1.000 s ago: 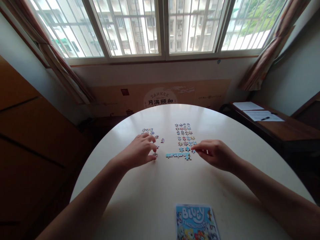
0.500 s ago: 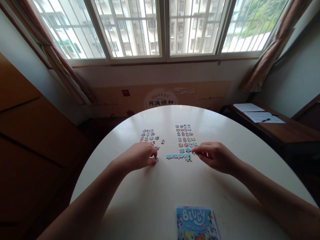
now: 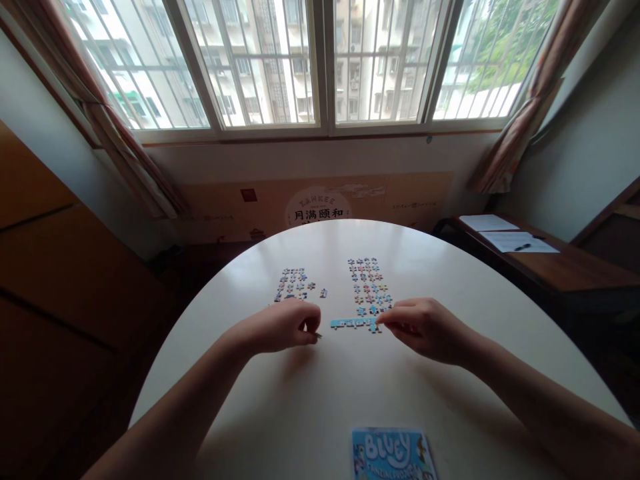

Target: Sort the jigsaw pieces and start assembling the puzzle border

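Observation:
My left hand pinches a small jigsaw piece between thumb and fingertips, just left of a partly joined strip. That light-blue puzzle strip lies flat, with a short part turning down at its right end. My right hand has its fingers closed at this right end, the fingertips on the strip's corner. Loose jigsaw pieces lie in rows behind the strip, a few partly hidden by my right fingers. A second group of loose pieces sits behind my left hand, which covers some of them.
A blue picture card lettered "Bluey" lies at the near side of the round white table. Beyond the table are a barred window and a printed panel. Papers and a pen rest on a wooden desk at the right.
My left hand has lifted its jigsaw piece slightly and moved it a little right. My right fingertips have shifted from the loose pieces to the strip's right end. The view has tilted up slightly.

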`<state>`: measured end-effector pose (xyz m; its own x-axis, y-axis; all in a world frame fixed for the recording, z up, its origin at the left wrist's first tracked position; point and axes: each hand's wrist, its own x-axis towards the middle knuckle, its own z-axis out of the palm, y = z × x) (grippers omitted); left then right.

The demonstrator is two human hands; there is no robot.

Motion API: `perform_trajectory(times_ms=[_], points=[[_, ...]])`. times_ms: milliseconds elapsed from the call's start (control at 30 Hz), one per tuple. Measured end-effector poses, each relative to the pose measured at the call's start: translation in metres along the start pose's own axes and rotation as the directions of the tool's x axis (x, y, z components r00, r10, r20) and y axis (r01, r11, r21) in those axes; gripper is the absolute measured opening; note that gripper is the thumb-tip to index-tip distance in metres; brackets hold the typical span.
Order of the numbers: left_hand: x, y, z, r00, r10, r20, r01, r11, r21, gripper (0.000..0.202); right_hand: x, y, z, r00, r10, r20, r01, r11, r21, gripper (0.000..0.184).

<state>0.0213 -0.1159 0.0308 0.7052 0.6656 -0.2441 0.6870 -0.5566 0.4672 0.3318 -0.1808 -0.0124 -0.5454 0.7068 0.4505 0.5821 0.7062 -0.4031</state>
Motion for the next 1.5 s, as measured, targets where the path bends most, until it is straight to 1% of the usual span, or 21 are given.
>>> perform_trajectory(times_ms=[67, 133, 200, 233, 333, 433, 567, 633, 733, 833, 1000, 1067, 1100, 1133, 1200, 1233, 1267, 1300, 1367, 1500], points=[[0.003, 0.007, 0.004, 0.999, 0.029, -0.035, -0.033, 0.992, -0.126, 0.015, 0.0, -0.004, 0.0, 1.0, -0.023, -0.01, 0.022, 1.0, -0.008, 0.022], [0.007, 0.017, 0.012, 0.996, 0.048, -0.081, -0.07, 0.954, -0.292, 0.018, 0.0, -0.007, 0.001, 0.999, -0.049, -0.024, 0.049, 0.999, 0.005, 0.022], [0.012, 0.026, 0.025, 0.993, 0.065, -0.098, -0.104, 0.878, -0.468, 0.018, -0.001, -0.011, 0.002, 0.996, -0.077, -0.046, 0.079, 0.997, 0.026, 0.023], [0.015, 0.03, 0.032, 0.994, 0.077, -0.081, -0.109, 0.829, -0.548, 0.017, -0.001, -0.012, 0.002, 0.995, -0.088, -0.055, 0.09, 0.995, 0.037, 0.022], [0.024, 0.037, 0.049, 0.996, 0.078, -0.047, -0.088, 0.707, -0.702, 0.016, -0.001, -0.017, 0.002, 0.992, -0.113, -0.05, 0.117, 0.99, 0.073, 0.019], [0.029, 0.039, 0.057, 0.998, -0.003, -0.068, -0.051, 0.623, -0.781, 0.019, 0.0, -0.021, 0.002, 0.991, -0.134, -0.001, 0.133, 0.985, 0.105, 0.014], [0.03, 0.042, 0.057, 0.991, -0.113, -0.069, 0.006, 0.56, -0.829, 0.024, 0.0, -0.023, 0.004, 0.99, -0.139, 0.021, 0.136, 0.985, 0.11, 0.011], [0.029, 0.044, 0.057, 0.991, -0.122, -0.049, 0.025, 0.543, -0.839, 0.025, 0.0, -0.023, 0.005, 0.99, -0.14, 0.014, 0.138, 0.985, 0.099, 0.011], [0.029, 0.047, 0.06, 0.995, -0.101, -0.025, 0.032, 0.528, -0.849, 0.027, 0.0, -0.023, 0.004, 0.989, -0.148, 0.008, 0.146, 0.986, 0.086, 0.012], [0.031, 0.047, 0.063, 0.996, -0.092, -0.015, 0.035, 0.52, -0.853, 0.028, 0.001, -0.023, 0.005, 0.988, -0.15, 0.024, 0.147, 0.986, 0.082, 0.013], [0.031, 0.048, 0.064, 0.998, -0.066, -0.011, 0.027, 0.553, -0.833, 0.026, 0.001, -0.025, 0.003, 0.988, -0.129, 0.08, 0.116, 0.983, 0.144, 0.013], [0.03, 0.048, 0.063, 0.996, -0.065, -0.056, -0.005, 0.607, -0.795, 0.021, 0.0, -0.025, -0.003, 0.988, -0.109, 0.104, 0.091, 0.981, 0.171, 0.011], [0.029, 0.047, 0.063, 0.992, -0.074, -0.102, -0.028, 0.661, -0.75, 0.018, 0.0, -0.024, -0.007, 0.989, -0.096, 0.114, 0.075, 0.982, 0.171, 0.01], [0.029, 0.046, 0.062, 0.983, -0.086, -0.163, -0.049, 0.731, -0.681, 0.016, -0.001, -0.021, -0.011, 0.989, -0.079, 0.124, 0.058, 0.985, 0.165, 0.01], [0.029, 0.041, 0.062, 0.951, -0.086, -0.297, -0.069, 0.878, -0.473, 0.013, -0.002, -0.012, -0.018, 0.99, -0.043, 0.131, 0.025, 0.99, 0.139, 0.01], [0.029, 0.037, 0.062, 0.934, -0.069, -0.352, -0.065, 0.933, -0.355, 0.012, -0.002, -0.007, -0.021, 0.991, -0.028, 0.13, 0.012, 0.992, 0.124, 0.01], [0.029, 0.034, 0.062, 0.918, -0.046, -0.393, -0.057, 0.967, -0.247, 0.013, -0.003, -0.002, -0.022, 0.992, -0.015, 0.128, 0.001, 0.994, 0.109, 0.01], [0.03, 0.031, 0.062, 0.907, -0.025, -0.421, -0.047, 0.986, -0.16, 0.013, -0.003, 0.003, -0.022, 0.992, -0.006, 0.13, -0.007, 0.995, 0.099, 0.01], [0.03, 0.026, 0.062, 0.891, 0.009, -0.453, -0.034, 0.998, -0.047, 0.016, -0.003, 0.011, -0.019, 0.989, 0.005, 0.15, -0.019, 0.996, 0.092, 0.01], [0.03, 0.022, 0.062, 0.878, 0.032, -0.478, -0.01, 0.999, 0.049, 0.019, -0.003, 0.014, -0.006, 0.98, 0.0, 0.2, -0.018, 0.996, 0.087, 0.011]])
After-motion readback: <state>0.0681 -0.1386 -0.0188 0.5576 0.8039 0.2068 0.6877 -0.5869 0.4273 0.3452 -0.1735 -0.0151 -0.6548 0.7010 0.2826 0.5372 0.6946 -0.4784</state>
